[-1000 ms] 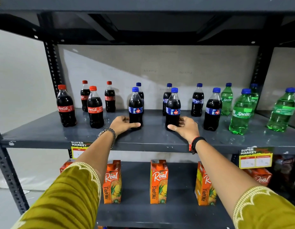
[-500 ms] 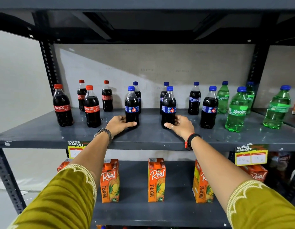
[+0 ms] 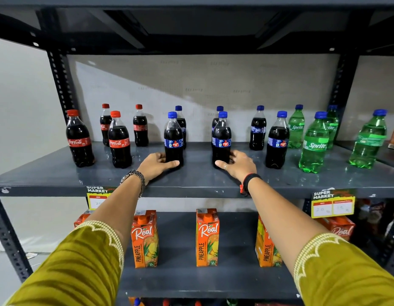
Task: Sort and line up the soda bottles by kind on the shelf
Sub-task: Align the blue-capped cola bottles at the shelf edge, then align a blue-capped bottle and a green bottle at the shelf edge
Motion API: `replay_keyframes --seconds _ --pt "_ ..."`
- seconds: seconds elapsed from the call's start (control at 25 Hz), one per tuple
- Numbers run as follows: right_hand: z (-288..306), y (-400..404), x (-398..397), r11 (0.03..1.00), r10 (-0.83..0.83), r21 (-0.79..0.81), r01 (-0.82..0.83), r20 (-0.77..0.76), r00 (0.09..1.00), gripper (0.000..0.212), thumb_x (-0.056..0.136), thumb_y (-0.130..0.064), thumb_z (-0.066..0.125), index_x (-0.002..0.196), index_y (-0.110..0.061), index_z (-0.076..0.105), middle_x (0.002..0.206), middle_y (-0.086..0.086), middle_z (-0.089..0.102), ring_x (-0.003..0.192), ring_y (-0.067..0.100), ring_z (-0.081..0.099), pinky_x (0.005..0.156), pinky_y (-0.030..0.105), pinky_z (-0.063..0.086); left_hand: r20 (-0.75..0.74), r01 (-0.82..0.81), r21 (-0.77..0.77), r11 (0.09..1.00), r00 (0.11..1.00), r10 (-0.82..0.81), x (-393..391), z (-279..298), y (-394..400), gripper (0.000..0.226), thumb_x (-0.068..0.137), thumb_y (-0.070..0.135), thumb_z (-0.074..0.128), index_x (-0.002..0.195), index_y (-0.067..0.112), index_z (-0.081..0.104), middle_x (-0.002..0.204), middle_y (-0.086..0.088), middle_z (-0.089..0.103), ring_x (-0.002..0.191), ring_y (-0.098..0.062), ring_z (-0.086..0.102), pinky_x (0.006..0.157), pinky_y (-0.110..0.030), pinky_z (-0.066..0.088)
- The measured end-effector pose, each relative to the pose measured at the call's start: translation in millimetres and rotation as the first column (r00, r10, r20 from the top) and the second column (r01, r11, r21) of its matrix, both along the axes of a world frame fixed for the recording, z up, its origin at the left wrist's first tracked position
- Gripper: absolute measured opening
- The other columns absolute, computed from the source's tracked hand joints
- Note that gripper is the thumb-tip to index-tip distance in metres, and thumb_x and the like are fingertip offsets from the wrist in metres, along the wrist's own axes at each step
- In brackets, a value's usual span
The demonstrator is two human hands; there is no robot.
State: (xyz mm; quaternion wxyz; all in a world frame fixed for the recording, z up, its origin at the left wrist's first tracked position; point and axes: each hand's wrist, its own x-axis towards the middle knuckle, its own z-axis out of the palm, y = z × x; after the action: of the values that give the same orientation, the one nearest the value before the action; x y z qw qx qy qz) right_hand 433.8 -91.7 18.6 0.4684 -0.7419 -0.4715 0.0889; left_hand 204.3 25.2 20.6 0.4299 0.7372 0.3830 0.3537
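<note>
**A:** Which step are you on?

**B:** By the look of it, lining up the blue-capped colas in the middle of the shelf. Your left hand curls around the base of the left front cola bottle, thumb across its front; your right hand cups the base of the right front cola bottle likewise. Both bottles stand upright on the shelf.

**A:** What does the next move call for?

**B:** Probably low slides, keeping each bottle upright and square with the one behind it.

**A:** How much room?

**B:** From the left: the Coca-Cola bottles stand near your left hand, open shelf lies between your two bottles, a third front cola is just right, then the Sprite bottles. The front edge is near your wrists, so don't pull forward.
</note>
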Motion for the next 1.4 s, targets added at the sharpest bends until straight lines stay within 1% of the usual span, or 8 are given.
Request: replay_keyframes --seconds 0.2,0.64,0.8,0.88,0.96,1.12,1.28,1.4 --pt "-2.8 -1.2 2.6 1.0 0.002 -0.01 -0.001 0.028 1.0 0.056 0.077 -0.035 0.072 0.125 -0.015 0.052 0.128 0.005 0.062 0.118 0.021 0.057 0.098 0.032 0.042 -0.012 0.012 0.025 1.0 1.0 -0.011 4.4 -1.8 -3.2 0.053 0.077 0.024 0.072 0.123 0.005 0.054 0.112 -0.002 0.06 0.102 -0.012 0.055 0.09 -0.024 0.039" --pt "-6.5 2.0 6.4 1.0 -0.019 0.014 0.019 0.054 0.998 0.044 0.081 -0.03 0.068 0.119 -0.011 0.057 0.121 0.007 0.065 0.112 0.024 0.06 0.096 0.036 0.047 -0.044 0.018 0.047 0.999 0.999 -0.016 2.2 -1.1 -4.1 0.054 0.077 0.024 0.072 0.124 0.005 0.053 0.12 -0.005 0.063 0.104 -0.013 0.058 0.1 -0.028 0.041" --pt "-3.4 -11.6 -2.1 0.932 -0.065 0.337 0.132 -0.203 0.977 0.032 0.089 -0.021 0.058 0.116 -0.005 0.059 0.106 0.01 0.067 0.093 0.015 0.061 0.092 0.024 0.047 -0.061 -0.114 0.088 0.99 0.991 0.12 -3.9 -3.0 -5.9 0.077 0.069 0.041 0.076 0.13 0.008 0.045 0.124 -0.003 0.058 0.105 -0.019 0.06 0.099 -0.039 0.047" --pt "-2.8 -23.2 -3.0 0.813 -0.067 0.535 0.228 -0.303 0.951 0.022 0.09 -0.011 0.052 0.109 -0.006 0.061 0.098 0.01 0.069 0.087 0.012 0.06 0.081 0.013 0.049 0.042 -0.29 0.231 0.929 0.957 0.289 -5.5 -5.1 -10.9 0.061 0.075 0.041 0.071 0.122 0.01 0.047 0.113 -0.005 0.059 0.089 -0.019 0.061 0.088 -0.044 0.052" --pt "-2.4 -39.4 1.3 0.67 -0.021 0.691 0.271 -0.347 0.938 0.019 0.089 -0.004 0.049 0.101 -0.012 0.061 0.093 0.007 0.07 0.083 0.01 0.062 0.071 0.01 0.047 0.194 -0.386 0.384 0.839 0.922 0.335 -4.7 -4.2 -23.4 0.034 0.082 0.029 0.065 0.109 0.015 0.05 0.096 -0.004 0.059 0.073 -0.013 0.055 0.078 -0.038 0.053" --pt "-2.7 -85.7 40.0 0.535 -0.075 0.776 0.336 -0.352 0.933 0.021 0.084 -0.011 0.056 0.086 -0.032 0.055 0.079 0.002 0.063 0.068 0.002 0.055 0.06 0.009 0.041 0.101 -0.154 0.543 0.825 0.988 0.118 19.6 -8.4 -61.6 0.021 0.084 0.016 0.06 0.104 0.018 0.054 0.09 0.001 0.061 0.074 -0.013 0.056 0.075 -0.026 0.049" --pt "6.2 -130.7 107.5 0.51 -0.247 0.761 0.401 -0.317 0.916 0.011 0.083 -0.016 0.059 0.091 -0.024 0.056 0.075 -0.01 0.055 0.059 -0.01 0.049 0.062 0.008 0.038 -0.027 0.056 0.529 0.847 0.998 -0.049 77.0 -10.7 -94.0 0.026 0.082 0.014 0.063 0.108 0.016 0.057 0.101 0.002 0.064 0.083 -0.012 0.059 0.076 -0.011 0.044" --pt "9.6 -149.6 166.4 0.675 -0.278 0.621 0.397 -0.284 0.918 0.033 0.081 -0.025 0.065 0.109 -0.012 0.055 0.093 -0.002 0.061 0.073 -0.01 0.055 0.077 0.013 0.045 -0.049 0.111 0.412 0.905 0.994 -0.1 143.2 -4.2 -117.3 0.037 0.083 0.021 0.065 0.117 0.015 0.053 0.111 0.003 0.059 0.095 -0.012 0.056 0.083 -0.009 0.041"
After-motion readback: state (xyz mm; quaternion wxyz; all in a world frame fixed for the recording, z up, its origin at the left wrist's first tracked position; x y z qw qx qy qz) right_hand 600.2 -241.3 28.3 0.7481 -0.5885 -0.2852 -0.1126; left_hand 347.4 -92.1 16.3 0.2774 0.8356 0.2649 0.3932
